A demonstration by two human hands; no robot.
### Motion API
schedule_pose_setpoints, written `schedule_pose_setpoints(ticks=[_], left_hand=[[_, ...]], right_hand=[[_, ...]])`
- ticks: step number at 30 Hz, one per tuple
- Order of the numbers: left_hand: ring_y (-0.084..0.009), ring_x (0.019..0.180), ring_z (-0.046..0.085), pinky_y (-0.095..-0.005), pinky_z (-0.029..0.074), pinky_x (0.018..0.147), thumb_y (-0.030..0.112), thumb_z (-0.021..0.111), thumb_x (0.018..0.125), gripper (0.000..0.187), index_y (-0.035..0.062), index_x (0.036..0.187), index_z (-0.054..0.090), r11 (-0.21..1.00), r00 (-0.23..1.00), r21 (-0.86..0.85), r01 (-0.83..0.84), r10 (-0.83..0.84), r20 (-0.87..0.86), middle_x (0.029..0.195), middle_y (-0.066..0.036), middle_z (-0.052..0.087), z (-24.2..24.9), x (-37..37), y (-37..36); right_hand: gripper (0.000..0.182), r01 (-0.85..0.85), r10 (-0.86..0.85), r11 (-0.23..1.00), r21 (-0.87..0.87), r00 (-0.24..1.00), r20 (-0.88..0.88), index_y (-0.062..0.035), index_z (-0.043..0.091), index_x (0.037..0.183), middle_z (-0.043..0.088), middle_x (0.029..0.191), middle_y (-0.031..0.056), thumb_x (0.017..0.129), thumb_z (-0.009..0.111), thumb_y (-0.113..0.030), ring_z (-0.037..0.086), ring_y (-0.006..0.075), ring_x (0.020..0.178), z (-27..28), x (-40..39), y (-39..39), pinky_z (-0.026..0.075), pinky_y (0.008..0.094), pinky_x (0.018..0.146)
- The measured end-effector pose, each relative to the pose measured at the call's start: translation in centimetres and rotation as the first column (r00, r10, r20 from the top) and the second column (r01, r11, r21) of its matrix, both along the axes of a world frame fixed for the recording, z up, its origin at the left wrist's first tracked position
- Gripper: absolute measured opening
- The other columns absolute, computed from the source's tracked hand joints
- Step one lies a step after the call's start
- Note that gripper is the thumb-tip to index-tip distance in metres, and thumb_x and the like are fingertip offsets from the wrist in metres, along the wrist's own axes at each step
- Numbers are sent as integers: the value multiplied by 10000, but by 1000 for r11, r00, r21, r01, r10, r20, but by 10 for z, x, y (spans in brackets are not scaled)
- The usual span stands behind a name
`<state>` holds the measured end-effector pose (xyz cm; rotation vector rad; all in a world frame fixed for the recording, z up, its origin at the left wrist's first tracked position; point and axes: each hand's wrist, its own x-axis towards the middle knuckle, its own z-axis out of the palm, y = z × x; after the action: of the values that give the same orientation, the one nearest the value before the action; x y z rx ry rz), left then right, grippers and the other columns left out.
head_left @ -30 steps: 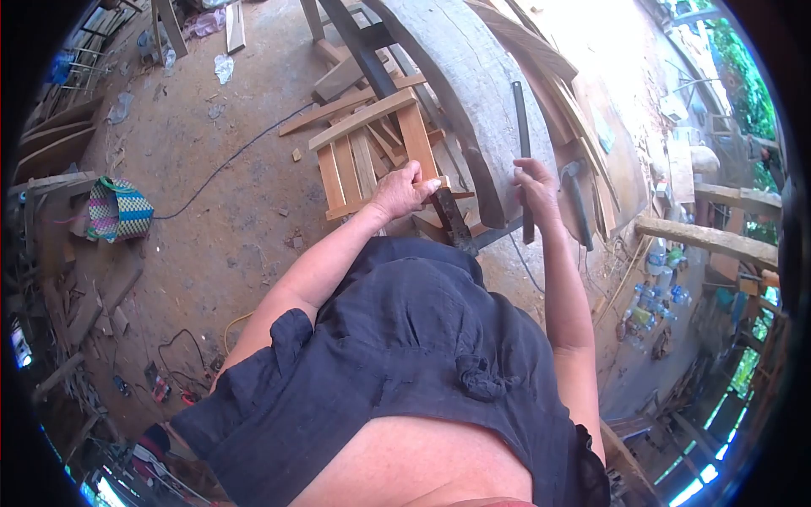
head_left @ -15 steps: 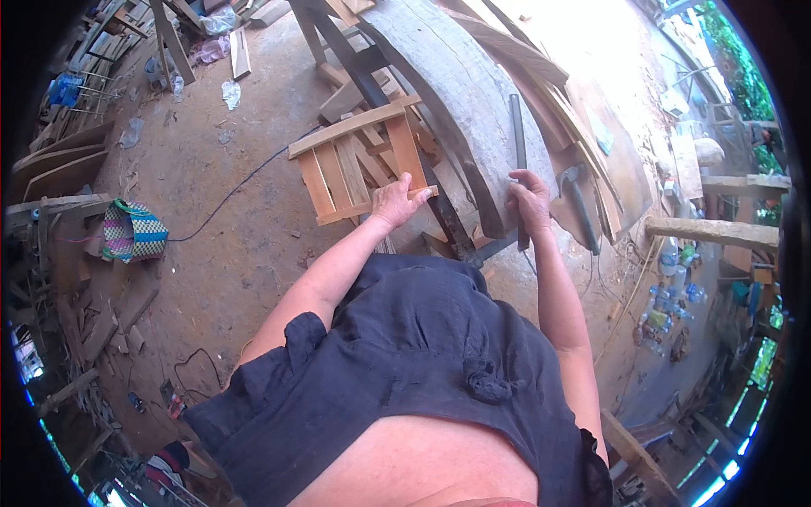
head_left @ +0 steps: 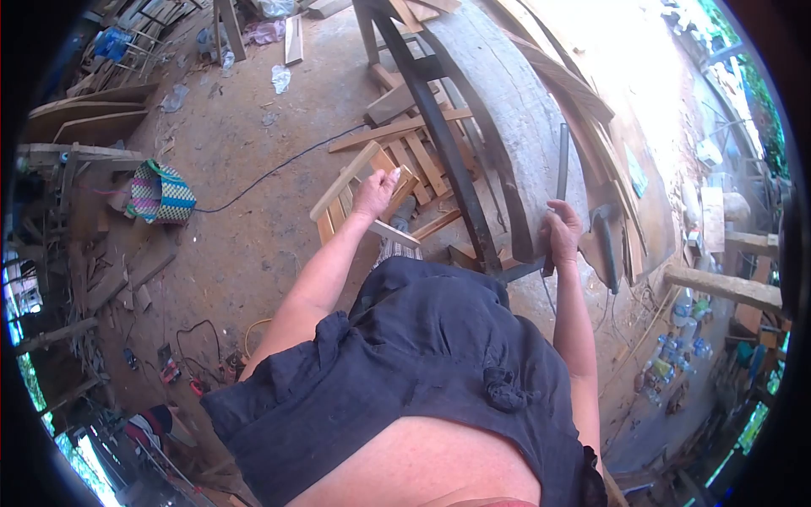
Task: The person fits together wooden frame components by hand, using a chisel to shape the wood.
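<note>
My left hand [head_left: 376,194] is closed on a small slatted wooden frame [head_left: 345,181], which is tilted low in front of my body. Part of the frame is hidden behind that hand and forearm. My right hand [head_left: 563,232] is wrapped round a long, narrow dark metal bar [head_left: 563,160] at the near end of a thick grey wooden plank [head_left: 524,118]. The bar's upper part sticks out above the fingers, with a short end below them. Just right of this hand lies a hammer-like tool [head_left: 604,245] with a dark head.
Another slatted wooden piece [head_left: 422,152] and offcuts lie beneath the plank's dark metal frame [head_left: 443,139]. A woven basket [head_left: 165,196] stands left, with a cable [head_left: 270,165] on the floor. Long boards [head_left: 583,93] lie beside the plank, plastic bottles [head_left: 672,355] at right.
My left hand has swung the slatted frame down toward my body and tilted it, uncovering the slatted piece behind. My right hand stays on the bar. The whole view has shifted.
</note>
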<state>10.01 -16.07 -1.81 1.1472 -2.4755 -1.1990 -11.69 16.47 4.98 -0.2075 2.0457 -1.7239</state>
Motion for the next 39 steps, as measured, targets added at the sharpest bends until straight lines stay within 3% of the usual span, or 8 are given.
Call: schedule_pose_setpoints(ticks=[3,4,7,17,20,29,31,39], left_hand=[[-268,536,564,-385,436,538,539,430,886,543,30,720,517,967,992,225,-121,113,47,562,-137,537,-10,19,-20],[-169,421,505,-318,409,426,519,433,897,516,41,725,526,918,982,348,-189,175,73,512,-78,498,26,20,-13],[-112,362,446,-257,362,349,498,437,904,478,54,759,538,830,965,493,-261,235,116,510,-34,480,31,29,-22],[-109,368,441,-261,370,343,488,425,913,471,39,810,527,853,949,418,-311,256,183,523,-28,478,55,40,-27],[-90,410,445,-252,365,358,580,387,890,540,62,888,537,886,957,388,-254,173,232,562,-10,477,56,41,-28],[-111,390,442,-247,381,358,518,400,913,519,21,864,541,844,975,497,-202,127,181,558,-40,486,67,24,-13],[-97,391,431,-258,386,361,575,376,896,553,59,987,554,817,969,539,-204,91,230,562,-26,468,64,18,-10],[-113,391,447,-291,387,364,544,358,910,519,58,969,533,820,953,554,-146,-35,302,584,-38,486,66,-4,6]], right_hand=[[199,-5,5,1000,-11,1000,4,-47,620,967,553,618,-3,796,528,-2,495,52,463,0,0,1,401,187,440],[197,-7,7,1000,-6,1000,-3,-43,618,971,558,625,2,800,529,-2,502,53,467,-2,0,1,405,186,442],[196,-17,17,1000,0,1000,-13,-44,619,968,558,626,-1,799,530,1,502,52,467,-1,-1,2,404,186,439],[196,-18,18,1000,-12,1000,4,-68,618,968,543,611,-8,805,533,2,475,55,460,-4,-3,3,381,184,431],[191,-17,17,999,-39,1000,19,-49,620,964,552,626,-4,799,535,-1,478,46,461,0,-1,1,384,185,434],[194,-9,9,1000,-17,1000,5,-44,621,973,554,628,0,803,536,-6,489,50,468,3,1,1,391,185,438],[195,-6,6,1000,-18,1000,0,-43,621,974,554,629,0,804,535,-6,490,50,469,0,0,2,391,184,438],[189,1,-1,1000,-7,1000,-24,-44,626,965,546,620,-10,805,532,-13,485,45,468,3,0,0,393,183,439]])
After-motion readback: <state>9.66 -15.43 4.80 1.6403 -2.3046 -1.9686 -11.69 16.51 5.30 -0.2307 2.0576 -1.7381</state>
